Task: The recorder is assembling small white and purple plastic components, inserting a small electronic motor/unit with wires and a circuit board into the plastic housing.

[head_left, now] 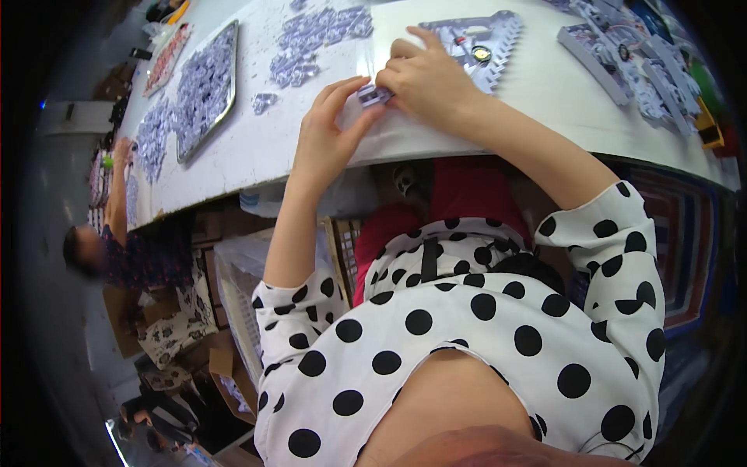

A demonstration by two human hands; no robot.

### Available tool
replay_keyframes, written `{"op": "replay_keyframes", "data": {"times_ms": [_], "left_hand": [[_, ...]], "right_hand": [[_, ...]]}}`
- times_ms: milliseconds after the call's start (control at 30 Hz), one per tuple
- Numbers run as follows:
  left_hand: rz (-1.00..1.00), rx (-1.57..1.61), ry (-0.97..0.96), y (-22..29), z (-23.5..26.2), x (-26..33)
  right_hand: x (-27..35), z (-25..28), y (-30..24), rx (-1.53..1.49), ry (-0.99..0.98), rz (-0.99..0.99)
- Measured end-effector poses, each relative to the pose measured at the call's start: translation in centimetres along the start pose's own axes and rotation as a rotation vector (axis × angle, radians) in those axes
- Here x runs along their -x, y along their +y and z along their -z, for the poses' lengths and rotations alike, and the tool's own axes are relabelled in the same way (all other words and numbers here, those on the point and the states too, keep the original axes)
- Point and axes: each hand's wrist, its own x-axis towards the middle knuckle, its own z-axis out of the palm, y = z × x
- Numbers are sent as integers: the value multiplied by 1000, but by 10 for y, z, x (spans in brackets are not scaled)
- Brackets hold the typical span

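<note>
A small lavender-grey plastic part (373,95) sits between my two hands, low over the near edge of the white table. My left hand (327,132) has its thumb and forefinger curved round it from the left and is closed on it. From the right, my right hand (426,78) presses its bent fingers against the same part, and those fingertips are partly hidden. Just beyond the right hand lies a lavender row of parts with a zigzag edge (507,48). A round yellow-and-black item (482,54) rests on it.
Loose lavender parts (323,33) lie in piles beyond my left hand. Further left stands a heaped metal tray (231,93). Long boxes of parts (595,66) stand at the right. Another person (144,253) reaches onto the table's left end.
</note>
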Motion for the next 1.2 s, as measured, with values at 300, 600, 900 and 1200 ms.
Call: {"op": "replay_keyframes", "data": {"times_ms": [300, 600, 900, 1200], "left_hand": [[-25, -115, 79, -5, -14, 1], [-33, 120, 274, 46, 5, -62], [-166, 108, 210, 61, -23, -87], [-340, -325, 139, 67, -73, -67]], "right_hand": [[0, 8, 2, 13, -68, 41], [67, 85, 40, -385, 183, -388], [49, 62, 84, -688, 38, -793], [54, 49, 100, -860, 156, -787]]}}
